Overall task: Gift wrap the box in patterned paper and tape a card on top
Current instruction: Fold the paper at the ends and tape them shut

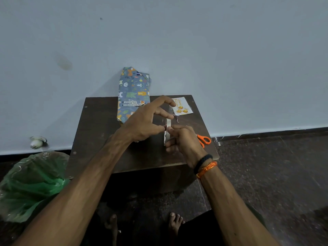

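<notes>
Gripping the tape roll (167, 132) at frame centre, my right hand (184, 141) curls round it while my left hand (143, 121) pinches its edge. My wrapped box (133, 94) lies just above my left hand, the card (182, 106) upper right of both.

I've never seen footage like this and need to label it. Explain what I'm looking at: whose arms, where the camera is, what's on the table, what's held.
There is no machine here: a person wears a camera on the head, looking down at their own bare arms. The right hand grips a roll of tape, held on edge above a small dark table. The left hand pinches at the roll's rim, seemingly at the tape end. On the table lie a box wrapped in animal-print paper, its far end against the wall, a card with gold balloons, and orange-handled scissors. A green plastic bag sits on the floor.
</notes>
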Tool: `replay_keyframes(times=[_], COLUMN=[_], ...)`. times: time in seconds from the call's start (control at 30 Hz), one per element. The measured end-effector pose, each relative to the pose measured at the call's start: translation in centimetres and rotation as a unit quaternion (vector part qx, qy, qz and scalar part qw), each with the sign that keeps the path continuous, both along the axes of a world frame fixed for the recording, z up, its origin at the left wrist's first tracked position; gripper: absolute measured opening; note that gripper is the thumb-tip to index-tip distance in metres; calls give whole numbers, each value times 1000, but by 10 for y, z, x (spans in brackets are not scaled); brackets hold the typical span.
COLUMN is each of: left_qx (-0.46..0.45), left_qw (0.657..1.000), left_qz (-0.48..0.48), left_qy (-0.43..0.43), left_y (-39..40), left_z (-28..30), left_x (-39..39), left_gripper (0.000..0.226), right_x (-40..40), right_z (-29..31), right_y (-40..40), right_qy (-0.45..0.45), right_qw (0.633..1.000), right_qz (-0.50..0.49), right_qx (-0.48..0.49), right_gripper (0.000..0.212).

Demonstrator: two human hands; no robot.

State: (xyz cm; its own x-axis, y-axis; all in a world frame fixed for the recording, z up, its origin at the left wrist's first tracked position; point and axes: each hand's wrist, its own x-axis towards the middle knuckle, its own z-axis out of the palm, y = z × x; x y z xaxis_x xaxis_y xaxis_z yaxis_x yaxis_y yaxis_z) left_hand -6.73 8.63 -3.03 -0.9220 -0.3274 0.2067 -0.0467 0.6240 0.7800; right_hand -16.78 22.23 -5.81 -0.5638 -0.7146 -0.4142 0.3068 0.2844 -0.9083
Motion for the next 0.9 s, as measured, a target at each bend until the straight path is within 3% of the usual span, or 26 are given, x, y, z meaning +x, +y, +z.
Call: replay_keyframes(times=[0.33, 0.47, 0.5, 0.57, 0.63, 0.67, 0.73, 0.8, 0.9], left_qx=[-16, -30, -31, -32, -32, -31, -27, -24, -24], left_qw=[1000, 1000, 1000, 999, 999, 999, 1000, 1000, 1000], left_qz=[-6, -7, -6, -2, 3, 4, 6, 6, 6], left_qy=[18, 1, -3, -6, -8, -7, -8, -10, -8], left_y=[-2, -2, -1, -1, 0, 0, -1, -1, 0], left_z=[-7, -8, -9, -9, -9, -9, -9, -10, -10], left_x=[-4, -5, -5, -5, -6, -6, -7, -8, -9], left_gripper=[62, 72, 74, 76, 76, 76, 77, 77, 78], right_x=[2, -1, -4, -17, -33, -39, -44, -46, -49], right_z=[9, 18, 19, 12, 3, 0, -4, -6, -6], right_y=[2, 5, 7, 15, 26, 30, 35, 36, 34], right_qy=[-49, -91, -72, 109, 364, 432, 448, 426, 436], right_qw=[999, 995, 995, 983, 894, 848, 810, 808, 809], right_qz=[-13, -37, -56, -88, -84, -73, -37, -3, -4], right_qx=[-3, 16, 35, 121, 246, 299, 376, 408, 394], right_gripper=[29, 26, 24, 21, 19, 17, 25, 33, 27])
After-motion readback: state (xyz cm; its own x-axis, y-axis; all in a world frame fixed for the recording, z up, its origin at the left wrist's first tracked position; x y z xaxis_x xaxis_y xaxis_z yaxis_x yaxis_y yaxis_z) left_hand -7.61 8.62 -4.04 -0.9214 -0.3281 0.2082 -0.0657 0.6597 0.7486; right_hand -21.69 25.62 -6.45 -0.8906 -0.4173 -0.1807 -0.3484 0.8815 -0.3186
